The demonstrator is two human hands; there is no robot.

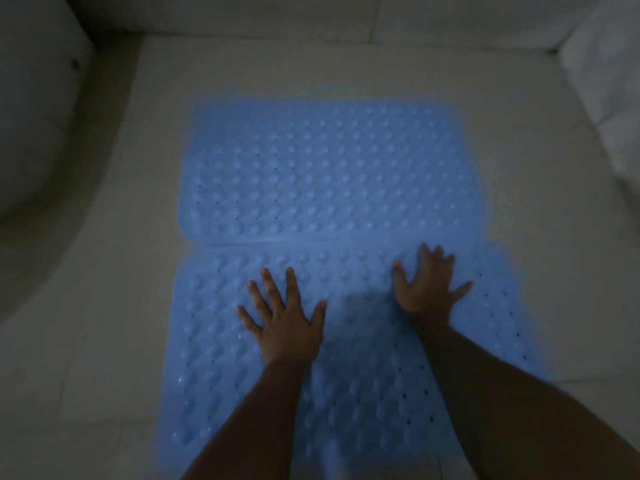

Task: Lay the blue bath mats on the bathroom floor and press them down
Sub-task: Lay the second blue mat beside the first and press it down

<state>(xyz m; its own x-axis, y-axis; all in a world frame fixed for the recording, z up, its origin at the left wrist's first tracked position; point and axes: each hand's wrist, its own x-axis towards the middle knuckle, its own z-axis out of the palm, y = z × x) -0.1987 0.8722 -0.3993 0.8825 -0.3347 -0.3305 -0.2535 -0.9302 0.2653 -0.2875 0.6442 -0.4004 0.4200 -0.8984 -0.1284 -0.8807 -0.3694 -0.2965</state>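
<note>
Two bare hands press flat on the nearer blue bumpy rubber bath mat [242, 393], fingers straight and spread, gripping nothing. The left hand [285, 327] rests palm-down near the mat's middle, fingertips pointing away from the camera. The right hand [427, 289] lies farther out, beside the mat's far edge and toward its right side, slightly blurred, its fingers likewise splayed and its grip apart. Both forearms reach in from the lower edge of the view and cover part of the mat.

Rows of rounded bumps and small dark drain holes cover the nearer mat, which lies spread on the pale tiled bathroom floor [138, 271]. A second blue bumpy rubber bath mat [329, 174] of the same pattern lies flat just beyond it; their long edges meet along a seam, the far mat's edge seeming to overlap slightly.

At left, a curved white fixture [34, 116] rises from the floor, well apart from both mats. At the upper right corner sits a pale crumpled mass [606, 71], too dim to identify. Light is low throughout. No writing or brand mark can be read on either mat.
</note>
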